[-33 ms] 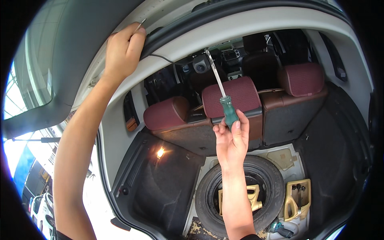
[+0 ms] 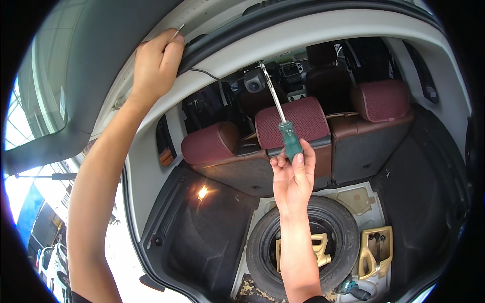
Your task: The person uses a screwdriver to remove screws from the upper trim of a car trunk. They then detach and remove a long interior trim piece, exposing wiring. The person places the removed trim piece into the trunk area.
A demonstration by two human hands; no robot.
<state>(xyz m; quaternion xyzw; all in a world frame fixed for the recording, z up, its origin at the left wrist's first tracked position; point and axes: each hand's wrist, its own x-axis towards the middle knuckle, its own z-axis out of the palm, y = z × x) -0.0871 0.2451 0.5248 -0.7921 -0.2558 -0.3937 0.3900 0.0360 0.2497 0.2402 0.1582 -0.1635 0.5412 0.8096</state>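
Note:
My right hand [image 2: 294, 177] is raised in the middle, its fingers closed round the green handle of a screwdriver [image 2: 291, 139]. The long metal shaft points up and slightly left, and its tip meets the light trim [image 2: 313, 44] along the top of the car's rear opening. Just left of that tip hangs a small grey camera [image 2: 253, 82], with a black cable [image 2: 204, 72] running to the left. At the upper left, my left hand [image 2: 157, 63] is closed against the roof edge by the black rubber seal [image 2: 217, 42]. A thin metal rod [image 2: 178, 31] sticks out between its thumb and forefinger.
Below lies a spare tyre [image 2: 348, 242] with a gold plastic jug [image 2: 321, 247] inside it. A cut-open gold container [image 2: 376, 252] and a teal-and-black tool [image 2: 355, 290] are beside it. Seat backs with red headrests [image 2: 384, 101] stand ahead. The raised tailgate [image 2: 81, 96] is at left.
The screwdriver's handle has shifted very slightly to the right in my right hand. My left hand has not visibly moved.

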